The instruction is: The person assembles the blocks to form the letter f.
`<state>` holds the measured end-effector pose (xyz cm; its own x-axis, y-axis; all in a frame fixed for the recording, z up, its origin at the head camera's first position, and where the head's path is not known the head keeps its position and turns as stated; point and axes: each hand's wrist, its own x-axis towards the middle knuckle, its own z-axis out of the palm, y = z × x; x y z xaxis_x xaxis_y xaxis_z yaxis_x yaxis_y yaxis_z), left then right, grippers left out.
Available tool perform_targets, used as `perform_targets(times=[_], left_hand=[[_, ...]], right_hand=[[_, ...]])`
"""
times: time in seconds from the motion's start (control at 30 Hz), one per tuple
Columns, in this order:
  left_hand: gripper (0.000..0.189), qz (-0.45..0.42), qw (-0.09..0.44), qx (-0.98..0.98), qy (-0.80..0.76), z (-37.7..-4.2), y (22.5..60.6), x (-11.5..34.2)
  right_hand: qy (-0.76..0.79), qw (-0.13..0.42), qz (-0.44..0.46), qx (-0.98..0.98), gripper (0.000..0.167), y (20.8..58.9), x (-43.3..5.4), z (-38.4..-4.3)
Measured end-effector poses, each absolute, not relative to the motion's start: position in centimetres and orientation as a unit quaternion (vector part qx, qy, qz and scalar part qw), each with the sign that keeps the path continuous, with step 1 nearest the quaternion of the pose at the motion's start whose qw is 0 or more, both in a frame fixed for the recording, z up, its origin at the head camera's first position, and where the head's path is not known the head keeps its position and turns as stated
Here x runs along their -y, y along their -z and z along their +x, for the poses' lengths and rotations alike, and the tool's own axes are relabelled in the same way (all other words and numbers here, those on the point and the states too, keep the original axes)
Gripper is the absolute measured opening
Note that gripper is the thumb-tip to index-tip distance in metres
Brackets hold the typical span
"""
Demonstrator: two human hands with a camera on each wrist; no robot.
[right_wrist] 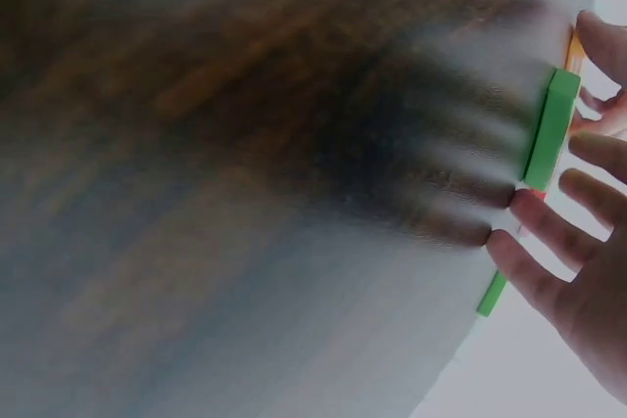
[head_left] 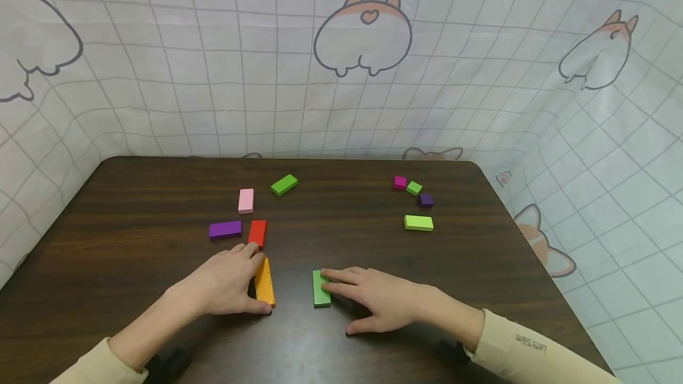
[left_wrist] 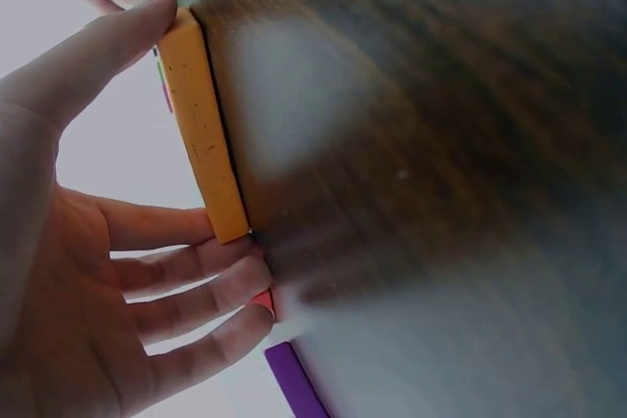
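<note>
The left hand (head_left: 226, 280) pinches one orange block (head_left: 264, 283), just right of its palm. Beyond that block lie one purple block (head_left: 225, 230), one pink block (head_left: 246, 201), one red block (head_left: 257, 232), one far green block (head_left: 284, 185); right of it, one near green block (head_left: 319, 296) under the right hand's (head_left: 381, 300) spread fingers, then four more blocks (head_left: 418, 223).

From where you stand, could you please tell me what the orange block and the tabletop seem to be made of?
The orange block: probably painted wood, though plastic is possible; its even colour looks matte, with small dark specks. The tabletop: wood or wood-look laminate, judging by its dark brown streaked grain, with a satin finish showing soft reflections.
</note>
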<state>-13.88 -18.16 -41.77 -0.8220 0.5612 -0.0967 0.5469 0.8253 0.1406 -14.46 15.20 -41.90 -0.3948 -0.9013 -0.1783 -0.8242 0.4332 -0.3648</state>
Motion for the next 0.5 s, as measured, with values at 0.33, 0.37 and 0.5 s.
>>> perform_targets(times=[0.33, 0.37, 0.5], left_hand=[[0.09, 0.289, 0.061, -0.953, -0.074, -14.2, 41.91, 18.12], [0.091, 0.289, 0.058, -0.952, -0.078, -14.28, 41.89, 18.08], [0.092, 0.287, 0.04, -0.953, -0.086, -14.68, 41.7, 17.87]], right_hand=[[0.092, 0.162, -0.533, -0.826, 0.078, 42.01, -15.32, -14.27], [0.091, 0.161, -0.533, -0.826, 0.078, 42.04, -15.33, -14.26], [0.091, 0.162, -0.533, -0.825, 0.078, 42.1, -15.43, -14.23]])
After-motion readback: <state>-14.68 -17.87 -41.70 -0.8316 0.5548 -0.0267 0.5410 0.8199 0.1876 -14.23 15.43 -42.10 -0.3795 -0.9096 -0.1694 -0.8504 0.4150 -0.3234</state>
